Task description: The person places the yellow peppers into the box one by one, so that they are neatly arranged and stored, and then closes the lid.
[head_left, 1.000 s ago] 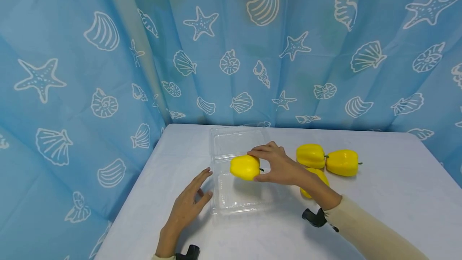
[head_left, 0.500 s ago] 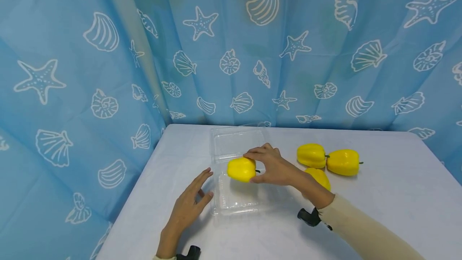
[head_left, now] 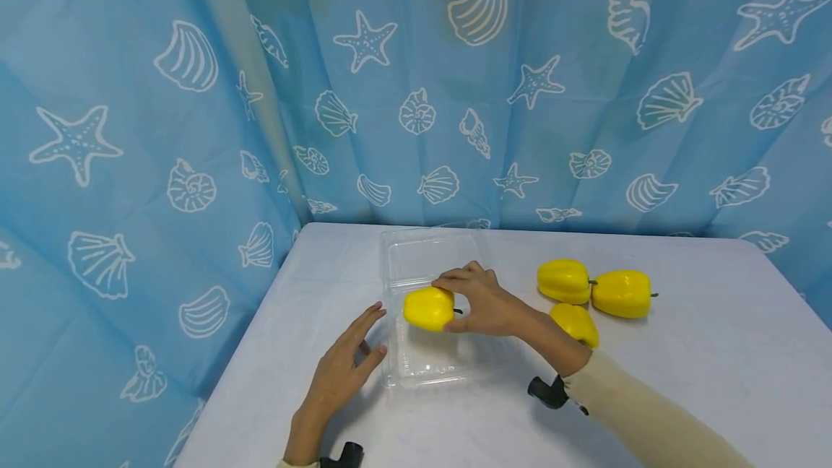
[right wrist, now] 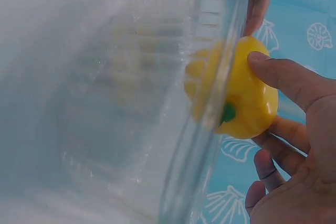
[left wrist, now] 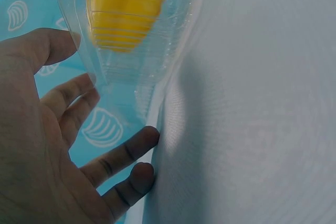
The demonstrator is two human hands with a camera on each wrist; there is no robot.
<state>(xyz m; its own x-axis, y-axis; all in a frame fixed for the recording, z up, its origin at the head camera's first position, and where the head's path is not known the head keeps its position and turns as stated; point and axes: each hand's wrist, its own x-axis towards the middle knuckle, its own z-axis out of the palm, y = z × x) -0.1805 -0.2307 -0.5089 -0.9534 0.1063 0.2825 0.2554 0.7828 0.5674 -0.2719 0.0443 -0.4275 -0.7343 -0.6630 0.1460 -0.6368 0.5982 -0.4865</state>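
My right hand (head_left: 484,302) pinches a yellow bell pepper (head_left: 427,308) between thumb and fingers, over the clear plastic clamshell container (head_left: 422,374). In the right wrist view the pepper (right wrist: 257,95), its green stem toward the camera, is partly behind the container's wall (right wrist: 181,182). My left hand (head_left: 344,363) stands at the container's left side, fingers spread and relaxed, holding nothing. From the left wrist, its thumb (left wrist: 58,45) shows right at the container's edge, and the yellow pepper (left wrist: 123,11) appears through the clear plastic.
Three more yellow bell peppers lie grouped on the white table right of the container: one at the back (head_left: 562,281), one at the right (head_left: 622,294), one nearer (head_left: 575,323) beside my right forearm. The container's lid (head_left: 432,255) lies open toward the blue seashell curtain (head_left: 416,92).
My right hand has moved a little left and down with the pepper, lower over the container. The left hand stays in place.
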